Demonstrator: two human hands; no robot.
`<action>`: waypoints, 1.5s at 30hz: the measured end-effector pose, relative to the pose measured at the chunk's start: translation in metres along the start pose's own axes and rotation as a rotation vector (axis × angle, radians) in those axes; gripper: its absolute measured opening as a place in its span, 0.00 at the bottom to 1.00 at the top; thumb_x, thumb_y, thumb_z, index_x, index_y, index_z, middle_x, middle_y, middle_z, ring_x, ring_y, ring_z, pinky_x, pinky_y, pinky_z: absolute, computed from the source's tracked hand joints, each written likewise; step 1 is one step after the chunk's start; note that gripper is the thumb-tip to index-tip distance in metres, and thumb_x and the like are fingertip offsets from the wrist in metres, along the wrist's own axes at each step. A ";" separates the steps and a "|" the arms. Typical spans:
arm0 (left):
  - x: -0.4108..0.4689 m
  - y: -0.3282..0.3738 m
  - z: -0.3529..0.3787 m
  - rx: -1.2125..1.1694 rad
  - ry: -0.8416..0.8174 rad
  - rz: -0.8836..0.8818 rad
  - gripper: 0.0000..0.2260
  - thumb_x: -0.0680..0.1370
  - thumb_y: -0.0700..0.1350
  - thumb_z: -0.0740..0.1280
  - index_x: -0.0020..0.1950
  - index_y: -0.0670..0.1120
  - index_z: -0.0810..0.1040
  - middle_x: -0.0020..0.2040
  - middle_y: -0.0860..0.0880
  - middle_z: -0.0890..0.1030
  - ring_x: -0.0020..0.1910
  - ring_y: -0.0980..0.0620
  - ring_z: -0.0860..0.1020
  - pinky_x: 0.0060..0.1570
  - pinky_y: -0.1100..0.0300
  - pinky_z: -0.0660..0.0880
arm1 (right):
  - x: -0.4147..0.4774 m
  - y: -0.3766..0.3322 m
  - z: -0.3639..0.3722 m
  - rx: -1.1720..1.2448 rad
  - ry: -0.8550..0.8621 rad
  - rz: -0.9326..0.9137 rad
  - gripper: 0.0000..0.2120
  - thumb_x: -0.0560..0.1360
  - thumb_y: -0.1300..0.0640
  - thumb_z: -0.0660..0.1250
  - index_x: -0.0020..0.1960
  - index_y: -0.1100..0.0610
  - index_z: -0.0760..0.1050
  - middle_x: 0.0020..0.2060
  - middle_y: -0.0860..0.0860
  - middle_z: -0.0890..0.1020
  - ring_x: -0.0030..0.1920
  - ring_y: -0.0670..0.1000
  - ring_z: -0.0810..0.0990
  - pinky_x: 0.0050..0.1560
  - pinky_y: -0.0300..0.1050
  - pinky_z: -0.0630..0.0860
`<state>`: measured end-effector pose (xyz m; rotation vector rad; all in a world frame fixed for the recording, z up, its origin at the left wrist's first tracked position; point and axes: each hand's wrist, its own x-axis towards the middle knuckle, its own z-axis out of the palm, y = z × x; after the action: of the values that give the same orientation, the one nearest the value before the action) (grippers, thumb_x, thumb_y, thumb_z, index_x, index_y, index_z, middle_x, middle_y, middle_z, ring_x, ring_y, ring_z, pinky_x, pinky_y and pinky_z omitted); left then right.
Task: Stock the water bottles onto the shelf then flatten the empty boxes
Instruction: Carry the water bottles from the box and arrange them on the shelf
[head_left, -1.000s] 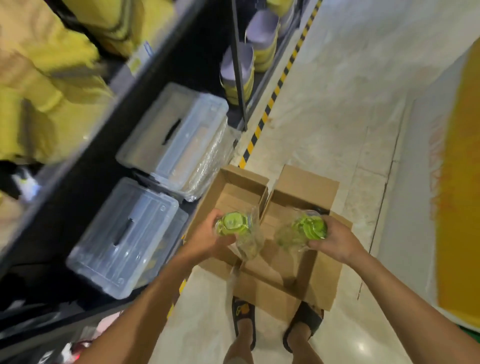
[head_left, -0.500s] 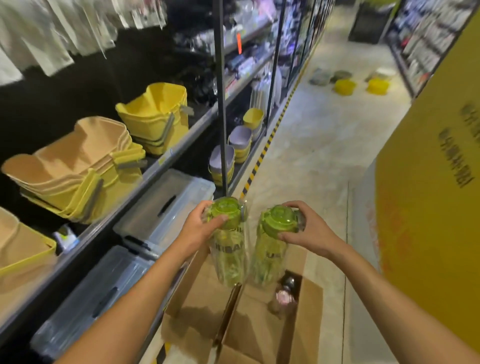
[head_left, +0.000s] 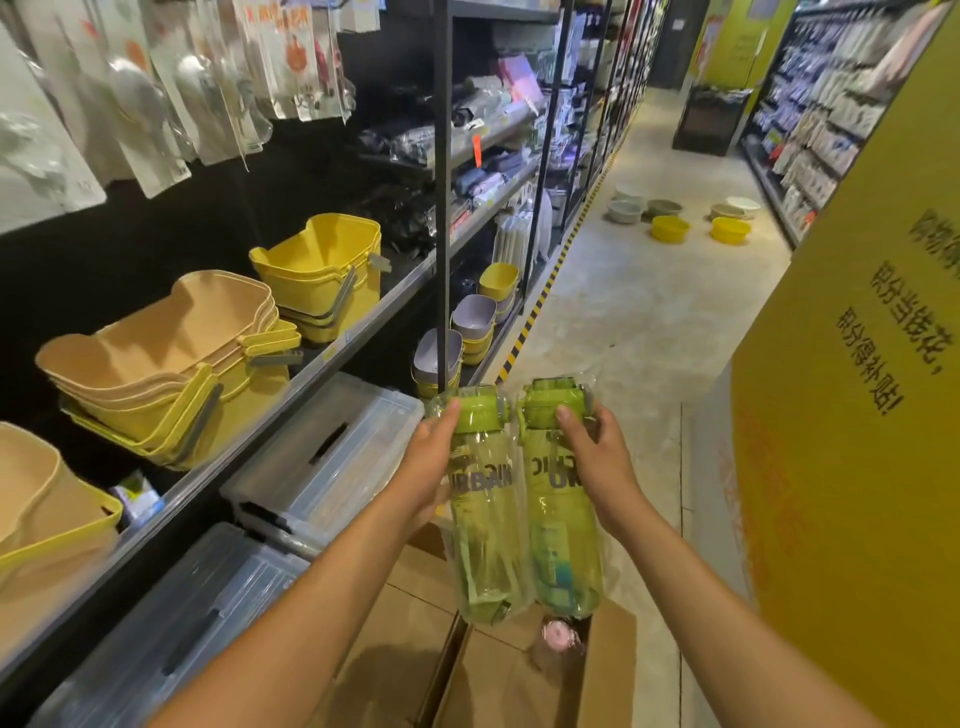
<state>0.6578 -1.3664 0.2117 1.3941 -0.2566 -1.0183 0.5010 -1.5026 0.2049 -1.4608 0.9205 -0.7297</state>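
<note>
- The left hand (head_left: 431, 467) grips the left water bottle (head_left: 485, 525) just below its lid. The thumb lies up against the green lid and the fingers curl behind the body.
- The right hand (head_left: 597, 462) grips the right water bottle (head_left: 563, 535) at the same height. The thumb rests near the lid's lower edge and the fingers wrap round the right side.
- Both bottles are translucent green, upright with lids up, and each is sealed in a clear plastic wrapper. They hang side by side, touching, in the air above the boxes.
- The left bottle carries dark lettering reading "URBAIN". The lettering on the right bottle is partly covered by the hand.
- The left cardboard box (head_left: 395, 670) and the right cardboard box (head_left: 608, 670) stand open on the floor (head_left: 623, 322), near and centre, walls touching.
- A pink-lidded bottle (head_left: 558, 635) stands inside the right box, below the base of the right bottle.
- The shelf (head_left: 322, 366) runs along the left. It carries stacked beige baskets (head_left: 171, 332) and, farther along, stacked yellow baskets (head_left: 322, 265).
- Clear lidded storage bins (head_left: 332, 457) sit on the level beneath the shelf, left of the boxes.
- Several basins (head_left: 670, 228) lie on the floor far down the aisle.
- A yellow panel (head_left: 857, 467) with printed characters fills the right side.
</note>
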 end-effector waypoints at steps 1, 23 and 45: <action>-0.002 0.001 -0.001 -0.024 -0.044 -0.022 0.24 0.81 0.62 0.66 0.71 0.49 0.75 0.64 0.43 0.82 0.60 0.44 0.82 0.62 0.36 0.79 | -0.001 0.000 0.000 0.005 0.013 0.018 0.24 0.79 0.41 0.68 0.72 0.47 0.69 0.60 0.43 0.79 0.59 0.43 0.79 0.49 0.41 0.78; -0.008 -0.021 -0.036 -0.072 -0.162 0.039 0.23 0.79 0.60 0.68 0.73 0.60 0.67 0.64 0.47 0.81 0.60 0.42 0.83 0.55 0.44 0.83 | -0.004 -0.004 -0.005 0.435 -0.249 0.178 0.24 0.74 0.73 0.62 0.70 0.70 0.70 0.46 0.64 0.80 0.42 0.55 0.83 0.44 0.45 0.82; -0.096 -0.064 -0.106 -0.034 0.106 0.029 0.57 0.68 0.74 0.73 0.84 0.57 0.41 0.85 0.50 0.51 0.82 0.42 0.56 0.79 0.38 0.57 | -0.091 -0.003 0.088 -0.134 -0.544 0.182 0.42 0.68 0.16 0.56 0.78 0.29 0.55 0.80 0.43 0.63 0.78 0.55 0.66 0.73 0.70 0.66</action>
<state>0.6478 -1.2155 0.1693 1.4050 -0.1802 -0.9181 0.5323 -1.3804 0.2057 -1.5592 0.6727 -0.1188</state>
